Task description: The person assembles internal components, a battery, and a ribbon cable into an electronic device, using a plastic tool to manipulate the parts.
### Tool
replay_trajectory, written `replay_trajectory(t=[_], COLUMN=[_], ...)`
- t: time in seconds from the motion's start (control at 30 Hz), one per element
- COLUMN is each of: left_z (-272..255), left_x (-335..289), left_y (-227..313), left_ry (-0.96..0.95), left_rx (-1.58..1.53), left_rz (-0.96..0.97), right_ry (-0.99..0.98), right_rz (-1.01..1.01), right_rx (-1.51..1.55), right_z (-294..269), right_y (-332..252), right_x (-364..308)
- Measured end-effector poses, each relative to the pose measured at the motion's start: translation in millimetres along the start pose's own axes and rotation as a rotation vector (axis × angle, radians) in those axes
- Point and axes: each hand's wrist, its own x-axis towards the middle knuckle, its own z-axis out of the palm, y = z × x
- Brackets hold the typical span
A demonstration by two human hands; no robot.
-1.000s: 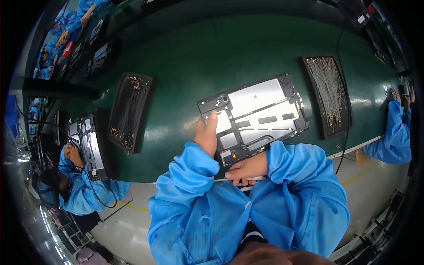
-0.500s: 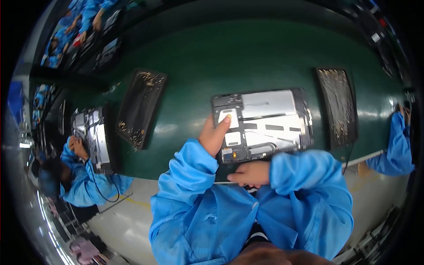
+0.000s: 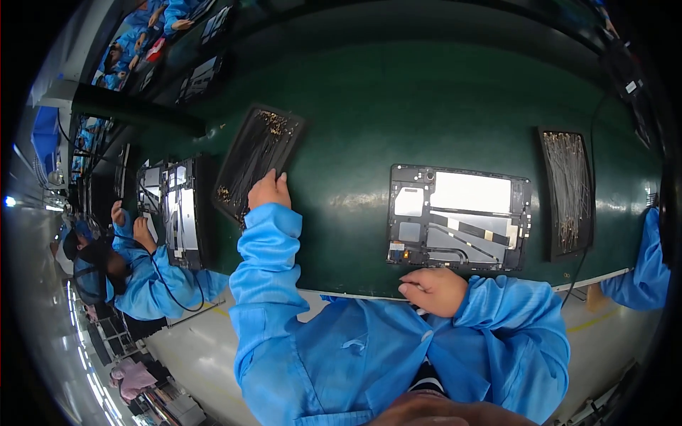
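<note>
An opened tablet (image 3: 462, 219) lies on the green table in front of me, its silver battery plates, black frame and flat strips exposed. My left hand (image 3: 268, 193) is over the right side of a dark tray (image 3: 294, 140), away from the tablet. Its fingers are stretched out, and nothing shows between them. Thin black cables (image 3: 264, 153) with gold-coloured ends fill this tray. Close below the tablet, at the table's front edge, rests my right hand (image 3: 437, 290). Its fingers are curled closed, and whatever they may hold is hidden.
To the right stands a second dark tray (image 3: 545, 238) full of thin grey cables (image 3: 568, 188) with gold ends. At far left a co-worker's hands (image 3: 144, 233) are beside other opened tablets (image 3: 181, 213). A co-worker's blue sleeve (image 3: 639, 273) shows at far right. The table's front edge (image 3: 611, 275) runs below.
My left hand has let go of the tablet and moved left to the dark tray. The tablet now lies flat. My right hand stays near the front edge. The whole view has shifted slightly.
</note>
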Motion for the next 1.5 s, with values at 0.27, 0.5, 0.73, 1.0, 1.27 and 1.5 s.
replay_trajectory(t=[0.27, 0.5, 0.73, 1.0, 1.27, 1.5], left_z=[-32, -32, -31, -25, -66, -101], left_x=[-72, -48, -45, -47, -70, -105], left_y=[45, 35, 37, 30, 72, 142], left_ry=[-0.113, 0.037, -0.076, -0.053, 0.236, -0.098], left_rx=[-0.093, -0.061, -0.239, -0.242, -0.456, -0.488], left_rz=[0.075, 0.058, -0.243, -0.208, 0.086, 0.731], right_ry=[0.074, -0.192, -0.211, -0.253, -0.126, 0.125], right_rz=[-0.072, -0.042, -0.038, -0.088, 0.021, 0.12], right_rx=[0.015, 0.019, -0.001, -0.014, 0.119, 0.606], right_z=[3, -12, -25, -30, -36, -31], right_y=[6, 6, 5, 11, 10, -15], right_x=[-5, 0, 9, 10, 9, -11])
